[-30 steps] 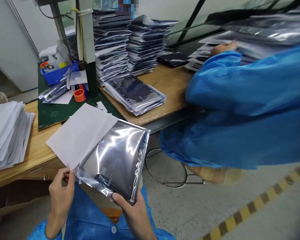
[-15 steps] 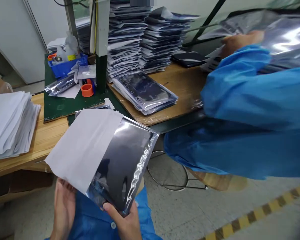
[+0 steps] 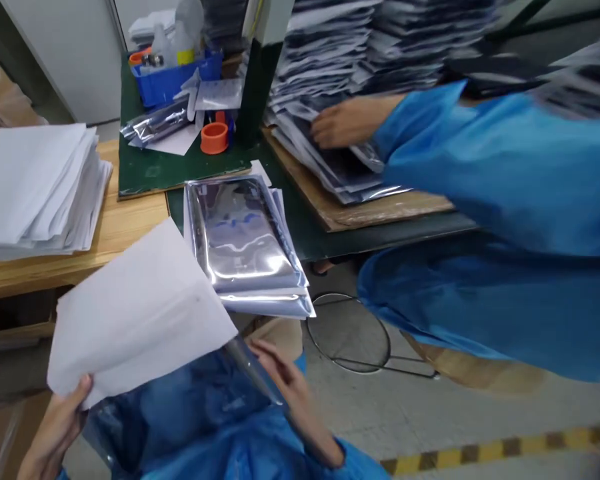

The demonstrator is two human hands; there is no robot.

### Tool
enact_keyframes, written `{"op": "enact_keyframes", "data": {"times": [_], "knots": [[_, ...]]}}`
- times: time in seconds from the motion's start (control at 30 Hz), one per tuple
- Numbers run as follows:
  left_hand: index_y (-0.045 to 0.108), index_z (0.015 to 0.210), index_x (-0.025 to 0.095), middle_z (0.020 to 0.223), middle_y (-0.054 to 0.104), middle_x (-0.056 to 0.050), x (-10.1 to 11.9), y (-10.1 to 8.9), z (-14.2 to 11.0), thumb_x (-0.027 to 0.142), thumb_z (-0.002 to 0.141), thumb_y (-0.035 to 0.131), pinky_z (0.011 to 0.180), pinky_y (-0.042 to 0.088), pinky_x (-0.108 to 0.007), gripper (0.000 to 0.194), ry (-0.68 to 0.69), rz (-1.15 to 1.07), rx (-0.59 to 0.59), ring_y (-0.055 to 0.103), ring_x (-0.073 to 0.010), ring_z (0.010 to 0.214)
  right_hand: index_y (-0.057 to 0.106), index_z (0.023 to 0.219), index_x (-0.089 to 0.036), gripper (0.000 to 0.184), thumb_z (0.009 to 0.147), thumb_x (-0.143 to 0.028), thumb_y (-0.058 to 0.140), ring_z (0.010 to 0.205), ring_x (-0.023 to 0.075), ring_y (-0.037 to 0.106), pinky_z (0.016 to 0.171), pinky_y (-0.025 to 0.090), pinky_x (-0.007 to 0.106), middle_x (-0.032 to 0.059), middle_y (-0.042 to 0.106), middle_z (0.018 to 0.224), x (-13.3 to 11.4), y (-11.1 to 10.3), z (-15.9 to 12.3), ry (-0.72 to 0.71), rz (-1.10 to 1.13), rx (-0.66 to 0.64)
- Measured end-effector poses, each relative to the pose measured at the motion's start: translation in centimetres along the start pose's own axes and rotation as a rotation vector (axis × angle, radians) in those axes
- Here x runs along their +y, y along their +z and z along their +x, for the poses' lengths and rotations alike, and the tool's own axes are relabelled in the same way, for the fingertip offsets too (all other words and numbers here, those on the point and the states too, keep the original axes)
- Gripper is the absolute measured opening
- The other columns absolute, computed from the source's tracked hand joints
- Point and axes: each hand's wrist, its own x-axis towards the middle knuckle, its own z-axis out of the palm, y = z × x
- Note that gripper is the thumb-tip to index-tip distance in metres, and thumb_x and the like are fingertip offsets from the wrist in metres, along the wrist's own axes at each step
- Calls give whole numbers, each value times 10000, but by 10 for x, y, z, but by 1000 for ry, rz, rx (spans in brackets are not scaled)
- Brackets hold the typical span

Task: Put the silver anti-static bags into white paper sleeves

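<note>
A white paper sheet (image 3: 140, 313) sticks out of the mouth of a silver antistatic bag (image 3: 170, 407), which hangs low over my blue coat and mirrors its colour. My left hand (image 3: 55, 427) grips the sheet and bag together at the lower left. The bag's shiny edge passes through the spread fingers of my right hand (image 3: 285, 380). Just above them, a pile of silver bags (image 3: 243, 240) lies on a green mat (image 3: 150, 170). A co-worker's hand (image 3: 345, 120) rests on another pile of bags (image 3: 330, 167).
Stacked white paper (image 3: 35, 193) lies on a wooden bench at the left. A blue tray (image 3: 175, 83) with bottles and an orange tape roll (image 3: 214, 138) stand on the mat. Tall bag stacks (image 3: 325, 47) rise behind a dark post. A round stool base (image 3: 347, 333) stands on the floor.
The view has swung left and down. The bag and sheet have dropped toward my lap. The co-worker's hand has moved from the far right stacks to the nearer pile.
</note>
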Motion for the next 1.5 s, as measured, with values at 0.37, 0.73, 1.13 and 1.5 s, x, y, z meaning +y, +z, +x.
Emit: {"op": "enact_keyframes", "data": {"times": [0.37, 0.73, 1.13, 1.5], "knots": [[674, 991, 105, 1097, 694, -174, -45, 26, 56, 574, 443, 842, 1053, 401, -446, 741, 9, 243, -397, 579, -342, 1145, 766, 847, -152, 409, 651, -511, 755, 791, 250, 679, 779, 502, 349, 25, 782, 761, 30, 39, 50, -36, 199, 108], [677, 904, 151, 1095, 703, -136, -75, 46, 65, 433, 551, 845, 1021, 435, -415, 482, -58, 335, -443, 607, -319, 1114, 748, 839, -172, 424, 645, -548, 747, 845, 260, 706, 808, 542, 387, 60, 795, 797, 72, 12, 48, 49, 320, 232], [700, 842, 160, 982, 731, -131, -101, 19, 19, 595, 539, 789, 1025, 423, -429, 537, -263, 387, -481, 630, -339, 1064, 767, 836, -170, 375, 652, -497, 765, 745, 273, 709, 769, 524, 385, 44, 793, 752, 103, -14, -6, 236, 117, 214], [660, 938, 148, 1031, 716, -118, -110, 17, 21, 467, 576, 814, 934, 482, -358, 507, -160, 283, -427, 651, -280, 1023, 653, 1070, -199, 559, 575, -365, 852, 808, 231, 711, 788, 521, 355, 36, 784, 885, 84, -19, 1, 283, 137, -1]]}}
